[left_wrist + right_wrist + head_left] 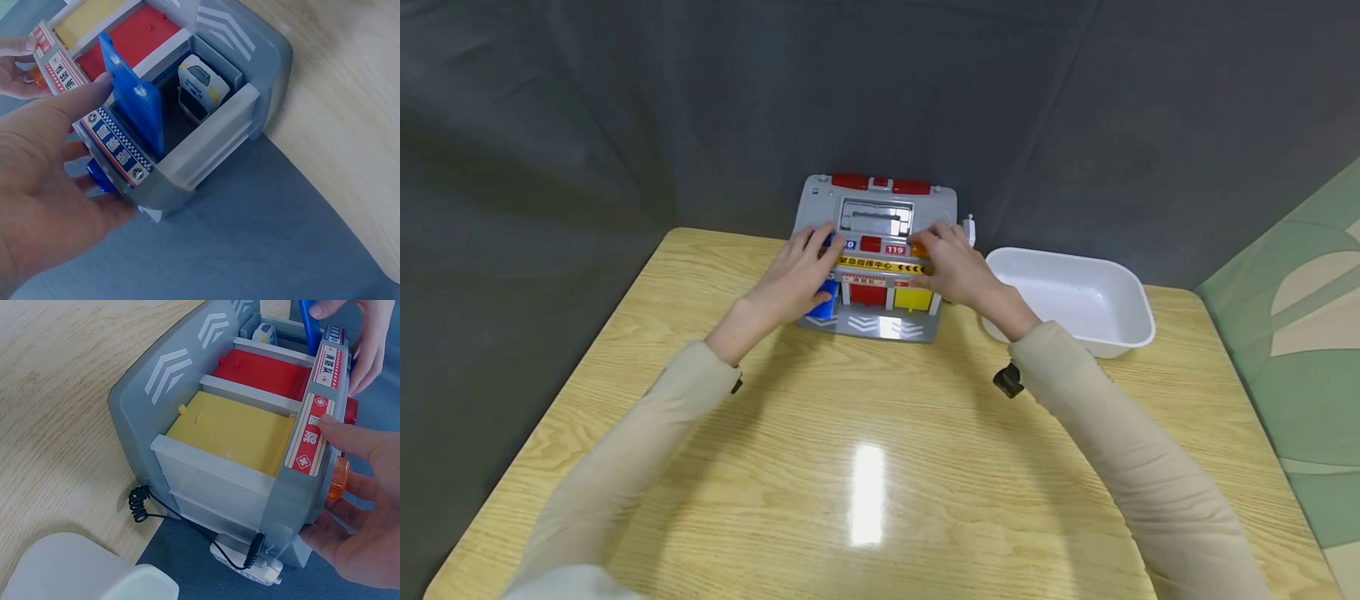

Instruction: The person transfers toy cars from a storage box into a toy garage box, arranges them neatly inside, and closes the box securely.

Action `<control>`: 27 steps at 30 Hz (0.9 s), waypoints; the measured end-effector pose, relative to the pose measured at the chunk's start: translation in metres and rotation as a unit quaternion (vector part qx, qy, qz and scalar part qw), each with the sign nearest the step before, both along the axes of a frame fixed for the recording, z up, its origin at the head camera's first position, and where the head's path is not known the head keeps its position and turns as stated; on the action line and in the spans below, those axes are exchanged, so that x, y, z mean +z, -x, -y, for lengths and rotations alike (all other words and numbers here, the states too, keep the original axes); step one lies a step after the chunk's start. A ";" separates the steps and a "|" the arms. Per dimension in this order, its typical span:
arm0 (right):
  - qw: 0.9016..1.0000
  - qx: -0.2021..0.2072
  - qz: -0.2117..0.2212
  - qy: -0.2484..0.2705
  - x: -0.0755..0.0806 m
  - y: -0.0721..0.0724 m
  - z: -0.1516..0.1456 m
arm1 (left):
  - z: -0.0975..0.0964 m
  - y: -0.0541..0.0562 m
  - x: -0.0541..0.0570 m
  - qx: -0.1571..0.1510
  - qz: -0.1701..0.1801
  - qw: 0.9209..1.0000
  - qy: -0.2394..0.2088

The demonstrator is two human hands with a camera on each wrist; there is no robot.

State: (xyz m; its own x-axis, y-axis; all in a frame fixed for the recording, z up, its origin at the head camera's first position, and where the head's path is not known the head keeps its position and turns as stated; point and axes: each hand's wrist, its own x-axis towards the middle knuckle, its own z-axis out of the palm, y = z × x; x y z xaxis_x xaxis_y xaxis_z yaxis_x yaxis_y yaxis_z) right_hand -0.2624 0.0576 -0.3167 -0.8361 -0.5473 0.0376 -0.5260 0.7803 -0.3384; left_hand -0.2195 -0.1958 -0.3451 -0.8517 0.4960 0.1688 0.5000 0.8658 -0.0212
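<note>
A grey toy rescue station (951,204) stands at the back of the table, with a row of small garage doors. My left hand (797,271) grips its front ledge at the left end. The left thumb touches the raised blue door (140,112), and the fingers reach behind the ledge by a blue button (100,176). A white toy car (201,84) sits in the bay under that door. At the other end, my right hand (359,487) holds the ledge, thumb on the red label and fingers near an orange button (338,478). The red door (262,374) and yellow door (228,431) are down.
A white plastic bin (1067,292) is to the right of the station. From the station's right side hangs a small white handset (247,559) on a coiled black cord (139,503). Dark cloth (880,92) rises behind the wooden table (760,483).
</note>
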 end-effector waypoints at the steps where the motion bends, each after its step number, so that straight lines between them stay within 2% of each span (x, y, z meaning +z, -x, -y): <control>1: 1.000 -0.001 0.000 0.000 0.000 0.000 0.000 | 0.000 0.000 0.000 -0.005 -0.006 1.000 -0.003; 6: 1.000 -0.002 0.000 -0.001 0.000 -0.002 -0.001 | -0.001 0.005 -0.001 -0.018 -0.016 1.000 0.002; 16: 1.000 -0.014 0.004 -0.008 0.003 -0.003 -0.003 | -0.005 0.014 -0.010 -0.020 -0.036 0.999 -0.002; 23: 1.000 -0.018 0.008 -0.013 0.003 -0.004 -0.001 | -0.004 0.018 -0.016 -0.011 -0.048 0.999 -0.006; 27: 1.000 -0.013 0.002 -0.024 0.003 -0.004 0.003 | -0.002 0.018 -0.021 -0.005 -0.068 0.998 0.000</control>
